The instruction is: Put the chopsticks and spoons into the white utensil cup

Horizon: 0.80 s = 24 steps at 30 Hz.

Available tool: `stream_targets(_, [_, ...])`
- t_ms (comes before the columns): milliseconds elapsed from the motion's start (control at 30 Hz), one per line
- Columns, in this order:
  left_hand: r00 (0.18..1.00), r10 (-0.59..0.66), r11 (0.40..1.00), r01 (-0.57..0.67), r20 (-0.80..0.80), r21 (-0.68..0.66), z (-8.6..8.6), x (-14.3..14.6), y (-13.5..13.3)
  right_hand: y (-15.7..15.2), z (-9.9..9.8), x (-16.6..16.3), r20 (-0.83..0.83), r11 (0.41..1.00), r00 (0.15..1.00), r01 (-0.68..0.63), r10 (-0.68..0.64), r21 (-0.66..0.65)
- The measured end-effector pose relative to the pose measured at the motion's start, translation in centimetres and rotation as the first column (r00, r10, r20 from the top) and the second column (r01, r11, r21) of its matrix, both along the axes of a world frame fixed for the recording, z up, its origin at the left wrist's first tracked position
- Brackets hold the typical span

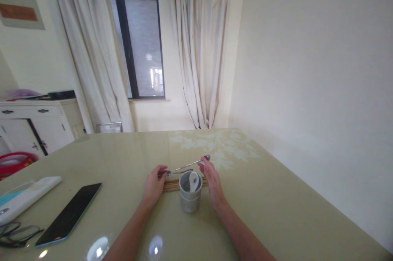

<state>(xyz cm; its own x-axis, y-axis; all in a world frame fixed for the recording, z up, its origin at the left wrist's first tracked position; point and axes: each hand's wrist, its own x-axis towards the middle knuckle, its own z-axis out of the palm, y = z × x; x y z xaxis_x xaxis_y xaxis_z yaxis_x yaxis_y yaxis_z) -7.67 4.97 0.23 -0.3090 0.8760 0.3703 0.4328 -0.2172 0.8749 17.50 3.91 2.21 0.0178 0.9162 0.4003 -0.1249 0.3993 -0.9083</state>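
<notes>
A small grey-white utensil holder (190,199) stands on the table between my hands, with a white ceramic spoon (193,181) leaning inside it. My right hand (212,183) pinches a metal spoon (193,163) by its handle, the bowl lifted to the upper right. My left hand (155,183) grips another metal utensil (179,172) at one end, and it lies low across the table toward the holder. Wooden chopsticks (171,186) lie flat on the table behind the holder, between my two hands.
The glossy olive table (276,195) has a floral print at the far side and meets a wall on the right. A black phone (69,214), a white case (27,197) and eyeglasses (16,234) lie at the left. A white cabinet and curtained window stand behind.
</notes>
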Motion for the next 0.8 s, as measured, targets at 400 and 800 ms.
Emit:
stream_targets(400, [0.996, 0.0, 1.0, 0.001, -0.094, 0.011, 0.1, 0.3, -0.3, -0.5, 0.0, -0.2, 0.283, 0.996, 0.956, 0.085, -0.084, 0.009])
stream_targets(800, [0.86, -0.442, 0.861, 0.487, -0.257, 0.148, 5.7, 6.0, -6.4, 0.2, -1.2, 0.9, 0.549, 0.949, 0.776, 0.284, -0.31, 0.135])
